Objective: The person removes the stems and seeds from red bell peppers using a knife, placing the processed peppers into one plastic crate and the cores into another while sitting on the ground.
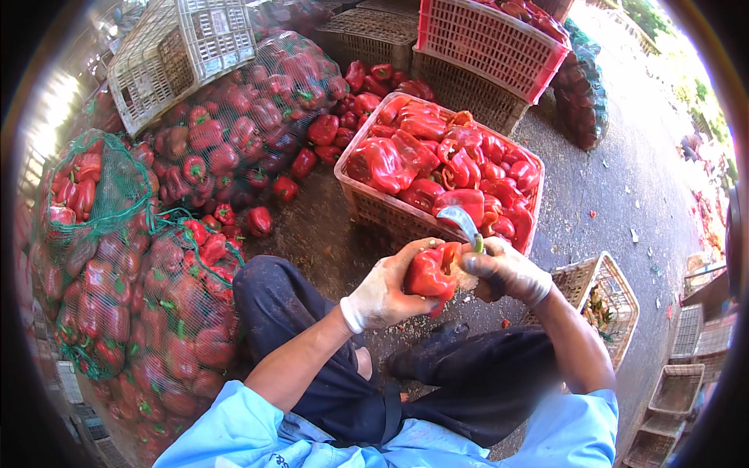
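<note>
My left hand, in a whitish glove, grips a red bell pepper that has an opening on its right side. Close against that side, my gloved right hand holds a curved metal blade pointing up and left. A green stem and a pale seed core show at the right hand's fingers; its exact grip on them is partly hidden. Just beyond both hands stands a plastic crate heaped with opened red peppers.
Mesh sacks of red peppers crowd the left, with loose peppers on the floor nearby. A crate with pepper scraps lies at the right. Stacked crates stand beyond, and a white crate leans on sacks.
</note>
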### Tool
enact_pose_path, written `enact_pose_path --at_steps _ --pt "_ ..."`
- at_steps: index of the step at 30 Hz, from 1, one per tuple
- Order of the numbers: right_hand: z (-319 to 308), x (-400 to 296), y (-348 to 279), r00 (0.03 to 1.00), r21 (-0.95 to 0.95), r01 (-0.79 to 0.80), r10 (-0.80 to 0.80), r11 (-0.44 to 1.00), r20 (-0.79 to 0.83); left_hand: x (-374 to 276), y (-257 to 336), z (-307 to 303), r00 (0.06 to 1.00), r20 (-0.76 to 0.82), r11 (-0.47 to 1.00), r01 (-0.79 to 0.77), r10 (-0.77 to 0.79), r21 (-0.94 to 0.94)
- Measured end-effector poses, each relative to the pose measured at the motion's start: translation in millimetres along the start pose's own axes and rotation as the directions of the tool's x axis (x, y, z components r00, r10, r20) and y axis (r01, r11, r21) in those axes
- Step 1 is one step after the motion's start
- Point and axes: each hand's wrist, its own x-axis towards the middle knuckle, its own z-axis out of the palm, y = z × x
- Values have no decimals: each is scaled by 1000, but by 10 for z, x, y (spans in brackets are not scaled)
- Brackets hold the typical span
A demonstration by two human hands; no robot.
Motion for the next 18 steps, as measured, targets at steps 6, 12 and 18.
enact_pose_path --at_steps 6,12,18 --pt "-67 128 75 998 52 21 -18 998 -57 39 -64 25 996 -94 995 -10 1 -99" --pt "-143 195 113 982 35 147 -142 988 -122 57 11 -1 994 -100 999 46 -49 -28" --pt "-20 70 -27 957 -12 187 -185 982 -224 71 -4 57 994 -111 999 20 -14 50"
